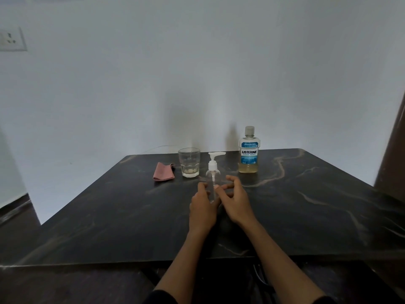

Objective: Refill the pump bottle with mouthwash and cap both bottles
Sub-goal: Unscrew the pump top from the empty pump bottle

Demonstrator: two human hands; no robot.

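A person sits at a dark marbled worktop (306,194). The clear pump bottle (212,178) stands upright at its middle, pump still on. The left hand (203,207) curls around its lower body; the right hand (235,202) hovers just beside it, fingers loosely spread, holding nothing. To unscrew the pump, steady the base firmly. The capped mouthwash bottle (249,152) stands far right.

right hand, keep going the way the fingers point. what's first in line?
Probably the clear plastic pump bottle: the right hand's fingers angle up-left toward it, nearly touching. The left hand holds its other side. Depth unclear.
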